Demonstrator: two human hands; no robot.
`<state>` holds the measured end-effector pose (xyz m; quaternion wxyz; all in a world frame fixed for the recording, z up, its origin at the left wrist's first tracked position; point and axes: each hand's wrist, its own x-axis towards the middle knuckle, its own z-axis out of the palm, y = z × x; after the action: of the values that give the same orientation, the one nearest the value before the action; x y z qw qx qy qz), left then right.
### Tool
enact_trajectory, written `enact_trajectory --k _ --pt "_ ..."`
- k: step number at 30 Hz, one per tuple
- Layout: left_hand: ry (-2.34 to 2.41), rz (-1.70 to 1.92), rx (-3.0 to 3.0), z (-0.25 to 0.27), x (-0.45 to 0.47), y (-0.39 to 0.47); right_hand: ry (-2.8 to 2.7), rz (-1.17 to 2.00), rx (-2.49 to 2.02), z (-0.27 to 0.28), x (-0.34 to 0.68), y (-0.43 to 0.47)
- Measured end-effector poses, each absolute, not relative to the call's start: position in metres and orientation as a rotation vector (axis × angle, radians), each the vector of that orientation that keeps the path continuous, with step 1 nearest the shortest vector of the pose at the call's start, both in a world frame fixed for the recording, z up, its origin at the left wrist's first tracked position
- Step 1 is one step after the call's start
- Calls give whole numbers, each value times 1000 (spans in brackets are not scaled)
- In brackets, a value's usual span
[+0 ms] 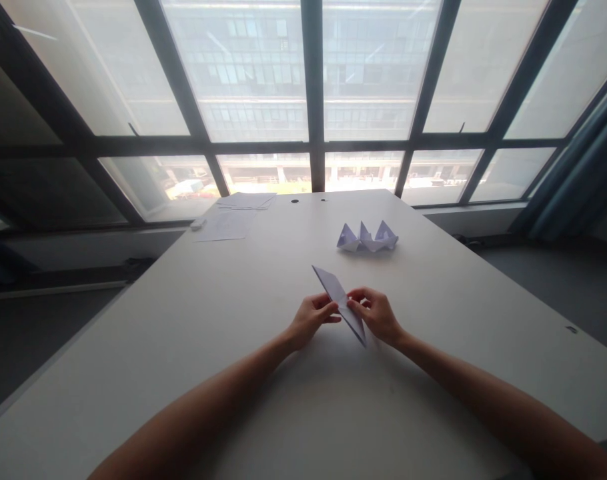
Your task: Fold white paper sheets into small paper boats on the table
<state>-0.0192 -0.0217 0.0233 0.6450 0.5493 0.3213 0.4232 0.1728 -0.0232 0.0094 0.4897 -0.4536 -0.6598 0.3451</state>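
A piece of folded white paper [332,283] is held up just above the table, its long shape slanting from upper left to lower right. My left hand [311,320] pinches its left side near the middle, thumb on top. On the opposite side my right hand [376,312] grips it with thumb and fingers close to the left thumb. Beyond my hands, several folded paper boats [367,239] stand in a row on the white table [263,280]. The undersides of the paper and some fingertips are hidden.
Flat white sheets [223,225] lie at the far left of the table, with a small white object [198,225] beside them. A dark round hole [294,201] sits near the far edge. Large framed windows [263,67] rise behind, and a blue curtain [573,173] hangs at right.
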Motion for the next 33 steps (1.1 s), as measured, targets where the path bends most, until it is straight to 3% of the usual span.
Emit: enact_trajectory --k 9,17,33 --pt "764 972 1288 35 -16 -26 -1717 842 -1048 15 172 -30" --pt "732 966 1242 25 -20 -20 -1691 1067 -1038 13 175 -26" --pt "939 889 1469 17 -14 -17 -1544 1055 -1224 0 175 -19"
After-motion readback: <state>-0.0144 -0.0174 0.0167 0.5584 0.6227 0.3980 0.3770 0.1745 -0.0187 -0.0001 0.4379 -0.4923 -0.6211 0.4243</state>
